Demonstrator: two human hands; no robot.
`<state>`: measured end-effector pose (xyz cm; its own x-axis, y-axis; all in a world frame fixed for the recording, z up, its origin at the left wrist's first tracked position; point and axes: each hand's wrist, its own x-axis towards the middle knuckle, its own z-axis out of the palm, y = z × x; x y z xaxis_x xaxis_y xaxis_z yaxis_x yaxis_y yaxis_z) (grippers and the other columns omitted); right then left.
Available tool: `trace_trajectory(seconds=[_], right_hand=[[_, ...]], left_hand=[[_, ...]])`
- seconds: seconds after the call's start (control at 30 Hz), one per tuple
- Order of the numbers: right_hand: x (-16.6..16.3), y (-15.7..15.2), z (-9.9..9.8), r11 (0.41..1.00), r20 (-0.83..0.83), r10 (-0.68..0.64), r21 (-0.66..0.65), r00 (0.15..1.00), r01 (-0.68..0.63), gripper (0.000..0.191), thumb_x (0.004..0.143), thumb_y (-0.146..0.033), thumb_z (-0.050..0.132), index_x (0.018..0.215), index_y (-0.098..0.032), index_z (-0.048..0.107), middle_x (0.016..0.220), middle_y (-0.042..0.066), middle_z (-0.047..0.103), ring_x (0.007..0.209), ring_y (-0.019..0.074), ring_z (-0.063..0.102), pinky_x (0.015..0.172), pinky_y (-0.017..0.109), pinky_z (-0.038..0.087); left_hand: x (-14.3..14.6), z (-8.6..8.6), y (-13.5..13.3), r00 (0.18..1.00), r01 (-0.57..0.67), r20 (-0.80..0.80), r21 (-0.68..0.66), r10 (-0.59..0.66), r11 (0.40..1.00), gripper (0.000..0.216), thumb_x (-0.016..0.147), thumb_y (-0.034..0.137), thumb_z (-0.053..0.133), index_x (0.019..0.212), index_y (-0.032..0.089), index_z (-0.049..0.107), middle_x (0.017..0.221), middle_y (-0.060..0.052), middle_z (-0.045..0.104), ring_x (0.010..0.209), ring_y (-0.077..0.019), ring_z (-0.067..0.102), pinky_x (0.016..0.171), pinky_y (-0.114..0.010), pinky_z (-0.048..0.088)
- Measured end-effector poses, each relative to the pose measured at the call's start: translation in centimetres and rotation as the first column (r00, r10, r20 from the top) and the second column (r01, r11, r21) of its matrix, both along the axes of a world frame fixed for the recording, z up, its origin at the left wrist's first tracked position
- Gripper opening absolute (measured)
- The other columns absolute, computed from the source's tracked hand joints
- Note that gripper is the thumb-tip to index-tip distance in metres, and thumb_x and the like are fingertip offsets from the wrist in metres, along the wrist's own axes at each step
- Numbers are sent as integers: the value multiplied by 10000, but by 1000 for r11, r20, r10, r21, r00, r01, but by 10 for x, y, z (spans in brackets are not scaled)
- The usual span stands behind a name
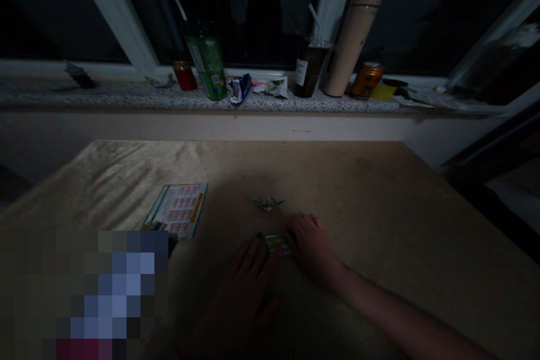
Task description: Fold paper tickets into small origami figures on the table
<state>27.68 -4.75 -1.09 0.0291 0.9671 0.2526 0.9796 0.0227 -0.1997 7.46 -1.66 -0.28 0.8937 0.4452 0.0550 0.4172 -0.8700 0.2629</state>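
Note:
A small folded printed paper [276, 243], green with some yellow, lies on the table between my two hands. My left hand [247, 284] rests low over the table in deep shadow, its fingers stretched out and the foremost ones at the paper's left edge. On the right end of the paper, my right hand [313, 247] has its fingers bent together and covers that end. Just beyond the hands sits another small folded paper piece [268, 202], pointed at both sides. The thumbs are hard to make out in the dim light.
A printed sheet [179, 208] lies at the left of the table [358, 180]. Behind, the granite sill [147, 98] holds a green bottle [211, 67], a dark cup with a straw [310, 70], a tall pinkish tumbler [354, 42], an orange can [367, 80] and wrappers.

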Motion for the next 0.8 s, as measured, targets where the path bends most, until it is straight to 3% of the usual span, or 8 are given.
trace_trajectory(seconds=[0.13, 0.33, 0.47, 0.57, 0.63, 0.8], right_hand=[[0, 1, 0, 1000, 31, -16, -12, 999, 16, 95, 908, -197, 482, 870, -168, 564, 891, 93, 625, 837, 245, 557, 754, 375, 387], [-1, 3, -2, 999, 68, -33, -7, 997, 33, 88, 900, -195, 477, 898, -158, 557, 889, 100, 602, 836, 254, 540, 746, 380, 399], [-1, 2, -4, 999, 60, -50, 15, 997, 49, 81, 895, -197, 475, 884, -157, 545, 880, 99, 583, 825, 256, 524, 723, 377, 408], [0, 2, -5, 999, 37, -41, 36, 998, 40, 68, 891, -188, 476, 879, -164, 538, 874, 96, 572, 821, 256, 523, 717, 381, 409], [0, 3, -5, 999, 22, -33, 35, 999, 32, 49, 879, -167, 492, 873, -161, 540, 863, 91, 570, 815, 255, 527, 716, 383, 411], [3, 2, -5, 999, -45, -20, 50, 999, 22, 49, 866, -170, 504, 851, -171, 551, 860, 90, 576, 806, 247, 527, 708, 373, 434]], left_hand=[[2, -2, -5, 1000, -2, 20, 14, 2, 1000, 689, 921, 396, 457, 1473, 198, 96, 1510, -90, 228, 1375, -309, 163, 1072, -510, 274], [5, -5, -19, 989, -129, 73, 15, 127, 992, 679, 889, 353, 497, 1461, 230, 152, 1387, -103, 416, 1277, -307, 358, 1068, -568, 231], [7, -7, -21, 972, -217, 115, 99, 205, 971, 622, 883, 309, 505, 1439, 230, 236, 1459, -117, 288, 1325, -349, 260, 1054, -577, 235], [8, -6, -16, 990, -129, 83, 154, 117, 980, 627, 902, 321, 474, 1450, 191, 199, 1520, -99, 181, 1368, -317, 170, 1080, -531, 216], [9, -4, -12, 997, -59, 47, 146, 53, 988, 642, 912, 325, 449, 1458, 158, 155, 1512, -85, 226, 1370, -273, 191, 1096, -483, 219], [9, 0, -6, 998, -50, 47, 129, 44, 990, 607, 922, 351, 435, 1449, 166, 198, 1480, -66, 315, 1339, -260, 281, 1085, -452, 263]])
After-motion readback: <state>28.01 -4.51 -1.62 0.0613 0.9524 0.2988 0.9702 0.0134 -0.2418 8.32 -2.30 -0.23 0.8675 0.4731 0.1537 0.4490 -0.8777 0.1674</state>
